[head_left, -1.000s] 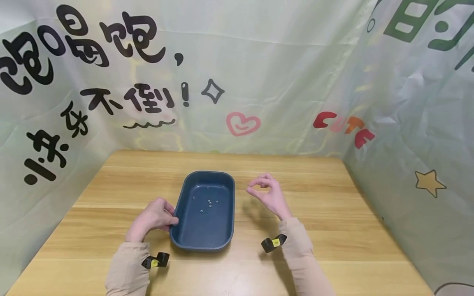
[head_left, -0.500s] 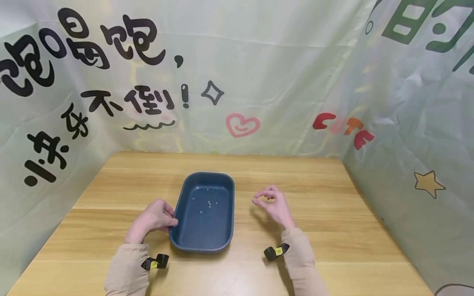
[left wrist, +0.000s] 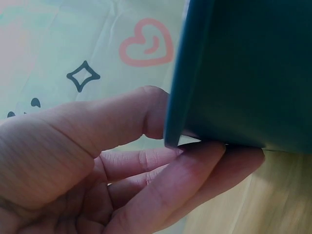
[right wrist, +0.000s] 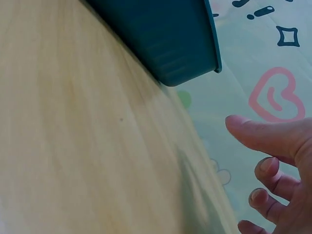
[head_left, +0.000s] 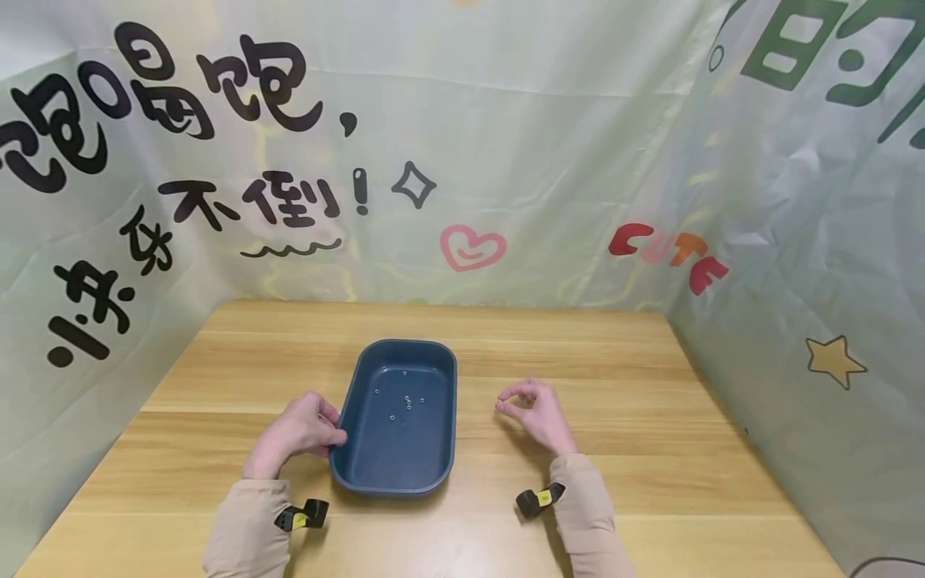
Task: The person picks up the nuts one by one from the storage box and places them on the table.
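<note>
A deep blue rectangular tray [head_left: 393,474] with rounded corners stands left of the table's middle. Several tiny metal rings [head_left: 393,417] lie scattered on its floor. My left hand [head_left: 299,429] grips the tray's left side; in the left wrist view the thumb [left wrist: 156,112] presses the rim and fingers [left wrist: 195,165] reach underneath. Right of the tray, over the table, my right hand [head_left: 538,417] brings thumb and index fingertips together on a tiny light speck; I cannot tell its kind. In the right wrist view the thumb [right wrist: 263,136] hides the index finger, and the other fingers are bent.
The wooden table [head_left: 650,433] carries the tray and reaches back to a printed cloth backdrop [head_left: 564,177], which also rises at both sides. Black wrist cameras sit on the left sleeve [head_left: 249,522] and the right sleeve [head_left: 588,514].
My right hand has moved toward me and slightly right, away from the tray, thumb and index finger still together. The left hand keeps its grip; the head view has tilted slightly upward.
</note>
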`<action>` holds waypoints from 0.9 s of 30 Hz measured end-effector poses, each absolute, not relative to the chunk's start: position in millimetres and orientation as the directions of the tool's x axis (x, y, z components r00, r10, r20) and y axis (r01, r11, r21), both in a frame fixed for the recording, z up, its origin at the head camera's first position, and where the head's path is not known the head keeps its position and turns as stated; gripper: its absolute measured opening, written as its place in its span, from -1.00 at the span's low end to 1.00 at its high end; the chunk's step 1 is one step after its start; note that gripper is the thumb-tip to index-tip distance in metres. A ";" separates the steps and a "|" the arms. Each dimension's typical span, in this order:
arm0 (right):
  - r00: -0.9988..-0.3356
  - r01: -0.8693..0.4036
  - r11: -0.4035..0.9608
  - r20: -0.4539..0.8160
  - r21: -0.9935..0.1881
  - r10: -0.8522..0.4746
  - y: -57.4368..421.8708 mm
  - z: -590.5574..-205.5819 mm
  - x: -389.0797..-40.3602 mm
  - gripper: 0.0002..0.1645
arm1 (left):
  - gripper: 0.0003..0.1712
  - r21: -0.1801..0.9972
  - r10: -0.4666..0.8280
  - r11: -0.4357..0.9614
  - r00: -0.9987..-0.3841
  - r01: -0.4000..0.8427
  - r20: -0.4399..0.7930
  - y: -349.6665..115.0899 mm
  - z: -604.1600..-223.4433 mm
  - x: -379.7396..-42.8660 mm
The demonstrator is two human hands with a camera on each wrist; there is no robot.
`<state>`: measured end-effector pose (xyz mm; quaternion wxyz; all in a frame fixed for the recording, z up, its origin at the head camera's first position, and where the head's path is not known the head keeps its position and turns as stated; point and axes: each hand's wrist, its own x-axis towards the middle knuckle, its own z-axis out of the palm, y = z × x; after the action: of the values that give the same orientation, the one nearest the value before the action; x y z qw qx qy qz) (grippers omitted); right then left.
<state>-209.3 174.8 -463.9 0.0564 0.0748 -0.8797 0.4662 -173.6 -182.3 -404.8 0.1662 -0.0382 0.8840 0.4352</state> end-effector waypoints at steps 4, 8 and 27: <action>-0.986 -0.167 0.574 0.146 -0.802 -0.084 175.0 -467.9 -210.0 -0.86 | -0.67 0.758 0.078 0.617 -0.943 -0.210 -0.324 -182.8 -404.6 -173.5; -0.987 -0.158 0.606 0.138 -0.780 -0.080 175.4 -472.7 -210.1 -0.86 | -0.66 0.761 0.078 0.614 -0.943 -0.211 -0.324 -182.8 -404.4 -173.4; -0.977 -0.205 0.691 0.188 -0.693 -0.101 177.6 -479.1 -208.4 -0.91 | -0.69 0.768 0.080 0.607 -0.945 -0.206 -0.318 -183.0 -406.5 -173.5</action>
<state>-208.4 177.6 -479.1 0.0676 0.0834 -0.9171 0.3840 -173.5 -183.0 -406.5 0.1622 -0.0357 0.8816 0.4419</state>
